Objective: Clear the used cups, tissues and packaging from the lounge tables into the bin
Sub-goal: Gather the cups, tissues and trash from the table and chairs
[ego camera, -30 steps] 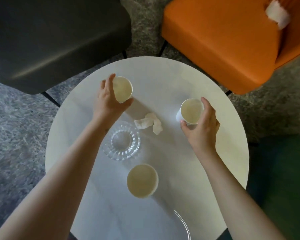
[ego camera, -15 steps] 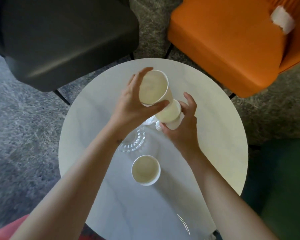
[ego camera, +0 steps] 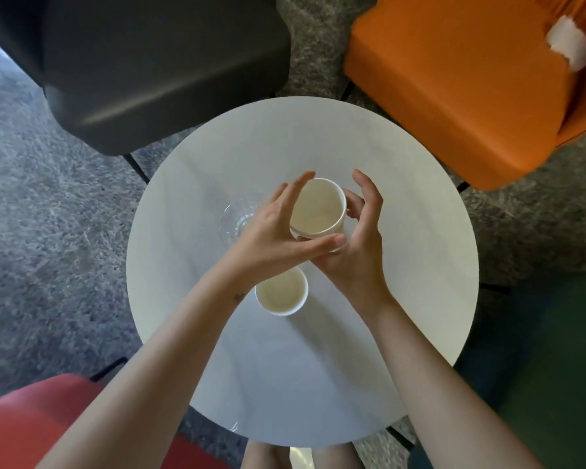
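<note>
Round white bench (ego camera: 403,265) among lounge chairs (ego camera: 454,79): stacked cups (ego camera: 318,208), apart a second ago, now nest above its middle, left hand (ego camera: 271,238) spanning the rim, right hand (ego camera: 359,255) curled beneath. Third cup (ego camera: 280,292) waits nearby, likely next onto the stack.

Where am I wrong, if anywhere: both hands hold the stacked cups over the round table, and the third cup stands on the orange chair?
One thing is wrong: the head view shows the third cup standing on the round table, not on the orange chair. The left hand and right hand do hold the stacked cups over that table.
</note>
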